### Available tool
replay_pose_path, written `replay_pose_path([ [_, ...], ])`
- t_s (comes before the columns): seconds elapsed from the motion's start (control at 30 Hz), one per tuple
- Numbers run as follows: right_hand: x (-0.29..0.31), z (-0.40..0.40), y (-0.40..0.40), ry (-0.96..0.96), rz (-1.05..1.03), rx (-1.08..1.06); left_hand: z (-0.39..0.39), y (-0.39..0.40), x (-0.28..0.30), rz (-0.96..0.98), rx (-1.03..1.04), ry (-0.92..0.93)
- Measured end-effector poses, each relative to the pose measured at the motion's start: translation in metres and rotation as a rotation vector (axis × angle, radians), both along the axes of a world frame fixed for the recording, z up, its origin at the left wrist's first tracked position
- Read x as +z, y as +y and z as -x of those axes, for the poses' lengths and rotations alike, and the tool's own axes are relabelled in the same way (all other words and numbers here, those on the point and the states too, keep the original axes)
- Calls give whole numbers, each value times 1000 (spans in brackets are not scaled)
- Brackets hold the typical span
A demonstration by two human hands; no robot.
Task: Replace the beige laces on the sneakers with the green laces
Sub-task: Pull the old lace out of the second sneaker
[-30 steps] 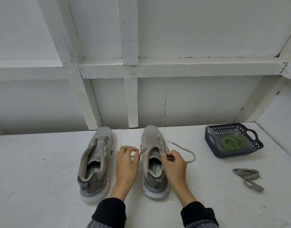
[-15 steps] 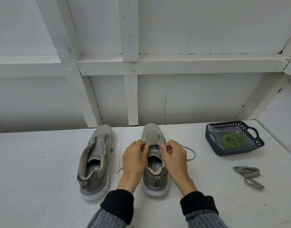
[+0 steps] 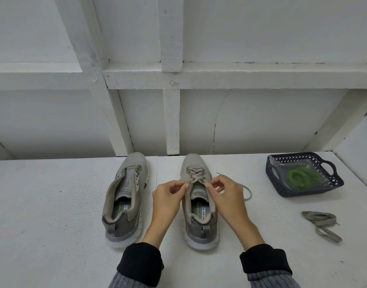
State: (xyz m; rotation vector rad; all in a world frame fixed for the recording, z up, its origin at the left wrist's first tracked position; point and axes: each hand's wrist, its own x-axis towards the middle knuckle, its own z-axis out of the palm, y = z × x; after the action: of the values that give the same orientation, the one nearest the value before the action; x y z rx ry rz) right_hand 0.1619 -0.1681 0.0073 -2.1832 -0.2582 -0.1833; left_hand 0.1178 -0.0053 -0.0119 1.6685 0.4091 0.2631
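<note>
Two grey sneakers stand side by side on the white table, toes pointing away from me. The left sneaker [image 3: 126, 196] has no lace in its eyelets. The right sneaker [image 3: 199, 206] still carries a beige lace [image 3: 196, 176] crossed over its front eyelets. My left hand [image 3: 168, 201] pinches the lace at the shoe's left side, and my right hand [image 3: 227, 197] pinches it at the right side. A loose end of that lace trails on the table to the right of my right hand. Green laces [image 3: 301, 177] lie coiled in a dark basket [image 3: 282, 189].
A removed beige lace [image 3: 321, 223] lies bundled on the table at the right, in front of the basket. A white wall with beams closes off the back of the table, and another white wall stands at the far right.
Both hands moved from the shoe's tongue up over the toe end, then drew back and apart; they now pinch the lace on either side of the eyelets. The crossed lacing is in view again.
</note>
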Motion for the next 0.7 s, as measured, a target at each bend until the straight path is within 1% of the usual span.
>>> replay_pose_path([
  [0.1, 11, -4, 8, -178, 155, 164, 1, 1, -5, 189, 43, 37],
  [0.2, 19, -8, 19, -260, 396, 372, 2, -3, -8, 248, 61, 28],
  [0.27, 20, -9, 22, -244, 540, 403, 2, -3, -9, 252, 68, 25],
  [0.33, 17, -10, 22, -265, 572, 395, 3, -3, -10, 261, 67, 20],
  [0.37, 15, -10, 22, -272, 522, 386, 3, -2, -11, 253, 57, 17],
  [0.4, 14, -10, 23, -253, 410, 355, 3, -2, -12, 237, 48, 14],
  [0.43, 14, -9, 24, -193, 263, 294, 3, -1, -12, 221, 46, 10],
  [0.53, 9, -13, 24, 124, -297, -41, 3, -2, -12, 192, 60, 0],
  [0.57, 7, -16, 22, 232, -454, -142, 2, -2, -12, 190, 61, 0],
  [0.6, 3, -18, 20, 325, -543, -208, 2, -3, -12, 185, 62, 3],
  [0.63, 0, -19, 17, 376, -537, -233, 2, -3, -12, 176, 67, 5],
  [0.67, -1, -19, 15, 367, -466, -220, 2, -3, -13, 164, 75, 7],
  [0.7, 0, -17, 14, 306, -369, -180, 2, -4, -13, 153, 84, 5],
])
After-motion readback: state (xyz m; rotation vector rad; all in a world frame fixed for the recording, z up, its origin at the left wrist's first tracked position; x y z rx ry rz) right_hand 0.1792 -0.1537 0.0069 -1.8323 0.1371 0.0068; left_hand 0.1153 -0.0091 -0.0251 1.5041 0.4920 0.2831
